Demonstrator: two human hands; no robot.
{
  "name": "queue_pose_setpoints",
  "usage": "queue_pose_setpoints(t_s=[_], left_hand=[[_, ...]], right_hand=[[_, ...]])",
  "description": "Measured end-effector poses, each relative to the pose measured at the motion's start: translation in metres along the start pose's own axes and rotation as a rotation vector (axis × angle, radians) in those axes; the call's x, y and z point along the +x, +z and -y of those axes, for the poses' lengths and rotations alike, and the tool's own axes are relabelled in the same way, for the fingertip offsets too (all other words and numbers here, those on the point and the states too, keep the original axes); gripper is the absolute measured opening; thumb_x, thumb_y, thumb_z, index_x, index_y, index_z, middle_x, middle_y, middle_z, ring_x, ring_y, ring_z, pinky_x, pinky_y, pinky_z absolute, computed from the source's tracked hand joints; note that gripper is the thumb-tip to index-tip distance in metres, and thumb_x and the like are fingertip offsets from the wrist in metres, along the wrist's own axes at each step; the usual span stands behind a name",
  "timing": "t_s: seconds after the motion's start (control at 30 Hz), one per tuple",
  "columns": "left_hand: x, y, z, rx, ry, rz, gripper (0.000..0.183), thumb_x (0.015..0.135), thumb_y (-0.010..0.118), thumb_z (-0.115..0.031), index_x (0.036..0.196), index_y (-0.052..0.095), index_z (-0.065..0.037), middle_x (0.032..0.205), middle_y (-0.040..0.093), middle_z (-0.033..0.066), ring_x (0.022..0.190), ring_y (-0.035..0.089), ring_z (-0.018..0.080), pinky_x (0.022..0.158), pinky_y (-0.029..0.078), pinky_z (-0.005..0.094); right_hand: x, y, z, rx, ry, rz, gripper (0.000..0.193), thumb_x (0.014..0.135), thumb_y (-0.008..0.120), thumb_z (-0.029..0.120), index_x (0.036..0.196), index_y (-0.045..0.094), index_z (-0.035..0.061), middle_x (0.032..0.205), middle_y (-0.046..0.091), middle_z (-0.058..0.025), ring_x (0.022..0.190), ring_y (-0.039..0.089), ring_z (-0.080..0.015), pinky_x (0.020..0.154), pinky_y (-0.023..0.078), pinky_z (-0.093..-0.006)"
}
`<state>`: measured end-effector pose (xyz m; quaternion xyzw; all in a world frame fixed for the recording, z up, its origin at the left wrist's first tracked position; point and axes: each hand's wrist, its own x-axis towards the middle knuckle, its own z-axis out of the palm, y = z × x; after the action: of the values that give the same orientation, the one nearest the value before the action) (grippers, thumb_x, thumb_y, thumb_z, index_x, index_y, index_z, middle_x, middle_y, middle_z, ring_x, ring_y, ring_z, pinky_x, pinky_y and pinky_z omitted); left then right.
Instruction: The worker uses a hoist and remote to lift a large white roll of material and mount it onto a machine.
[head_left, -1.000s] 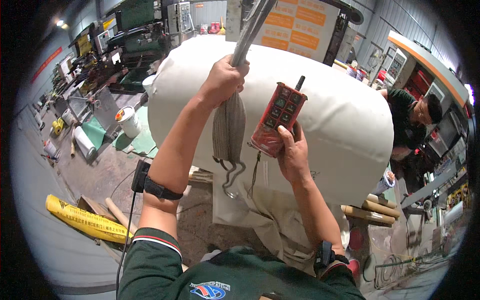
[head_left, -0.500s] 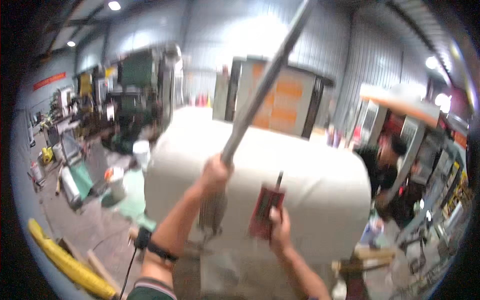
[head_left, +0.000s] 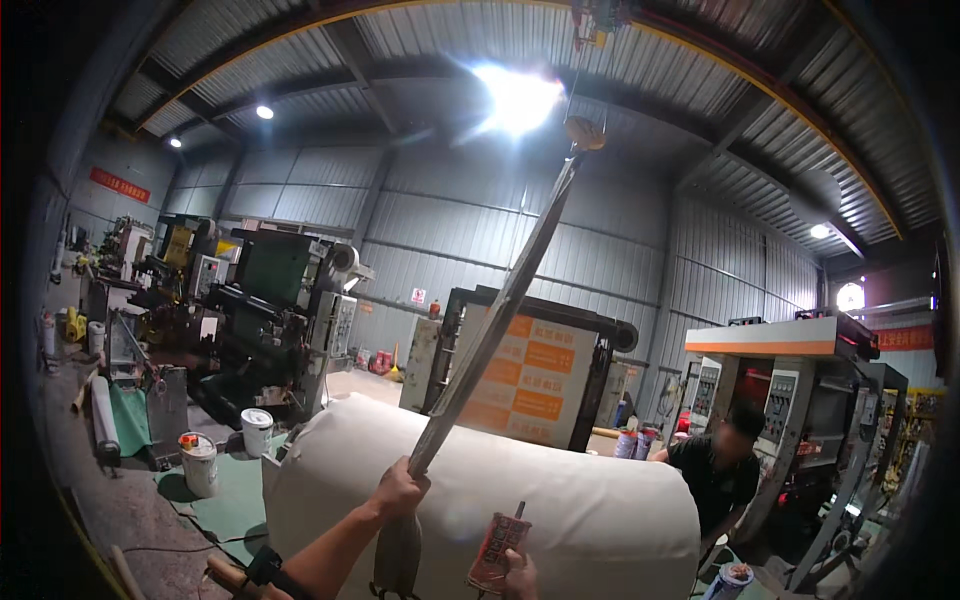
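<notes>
My left hand (head_left: 402,488) is closed around a grey lifting sling (head_left: 500,310). The sling runs taut and slanted up to a yellow crane hook (head_left: 585,133) near the ceiling; its lower part hangs slack below my fist, in front of a big white roll (head_left: 590,490). In my right hand (head_left: 520,578) is a red crane remote control (head_left: 493,550) with a short black antenna, held upright with my thumb over its face. Both hands are on my side of the roll. Where the sling's lower end goes is partly cut off by the frame's bottom edge.
At the roll's right end a co-worker (head_left: 715,475) in dark clothing leans in. White buckets (head_left: 200,465) stand on green sheeting at the left. Behind the roll is a machine with an orange-and-white panel (head_left: 535,370); another machine (head_left: 770,345) with an orange stripe stands right.
The view has tilted up, bringing the hook and ceiling into sight. Both hands now appear lower in the picture, still holding the sling and the remote. The co-worker shows more fully.
</notes>
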<state>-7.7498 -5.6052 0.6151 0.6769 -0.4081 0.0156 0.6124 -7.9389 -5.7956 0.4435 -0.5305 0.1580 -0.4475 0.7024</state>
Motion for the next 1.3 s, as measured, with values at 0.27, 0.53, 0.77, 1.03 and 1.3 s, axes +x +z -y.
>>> queue_pose_setpoints(t_s=[0.27,0.53,0.77,1.03,1.3], left_hand=[[-0.028,-0.014,-0.012,0.164,-0.061,-0.127,0.034,0.080,0.057,-0.024,0.103,0.053,0.001,0.087,0.065,0.0266,0.086,0.066,0.0428,0.075,0.051,0.0496],[-0.041,-0.025,0.009,0.208,0.151,-0.193,0.033,0.083,0.058,-0.026,0.101,0.050,0.000,0.076,0.059,0.0274,0.073,0.061,0.0482,0.064,0.048,0.0527],[-0.054,-0.021,0.026,0.082,0.039,-0.068,0.043,0.088,0.073,-0.042,0.101,0.059,-0.003,0.072,0.052,-0.0030,0.066,0.047,0.0071,0.058,0.041,0.0258],[-0.100,-0.018,0.043,-0.121,-0.071,0.010,0.034,0.094,0.068,-0.038,0.101,0.061,-0.005,0.072,0.055,-0.0047,0.062,0.047,0.0040,0.054,0.039,0.0219],[-0.124,-0.014,0.046,-0.116,-0.071,0.025,0.034,0.099,0.061,-0.033,0.110,0.062,-0.001,0.093,0.067,0.0037,0.079,0.057,0.0098,0.070,0.049,0.0279]], right_hand=[[-0.011,0.008,0.019,0.041,-0.006,0.199,0.057,0.090,0.066,0.049,0.116,0.053,-0.0001,0.102,0.058,-0.0088,0.091,0.062,-0.0201,0.074,0.054,-0.0382],[0.002,0.057,0.068,0.091,-0.010,0.388,0.068,0.091,0.061,0.054,0.127,0.047,-0.0018,0.109,0.058,-0.0106,0.094,0.060,-0.0192,0.080,0.053,-0.0360],[-0.002,0.114,0.081,0.034,-0.025,0.301,0.050,0.095,0.060,0.043,0.121,0.049,0.0023,0.105,0.058,-0.0097,0.090,0.063,-0.0156,0.074,0.057,-0.0327],[-0.024,0.132,0.049,0.128,0.056,0.294,0.039,0.100,0.056,0.035,0.119,0.045,0.0036,0.102,0.061,-0.0090,0.087,0.067,-0.0152,0.073,0.062,-0.0322],[-0.048,0.131,0.032,0.114,0.166,0.265,0.022,0.103,0.051,0.025,0.114,0.050,0.0060,0.099,0.063,-0.0054,0.083,0.066,-0.0118,0.071,0.059,-0.0285]])
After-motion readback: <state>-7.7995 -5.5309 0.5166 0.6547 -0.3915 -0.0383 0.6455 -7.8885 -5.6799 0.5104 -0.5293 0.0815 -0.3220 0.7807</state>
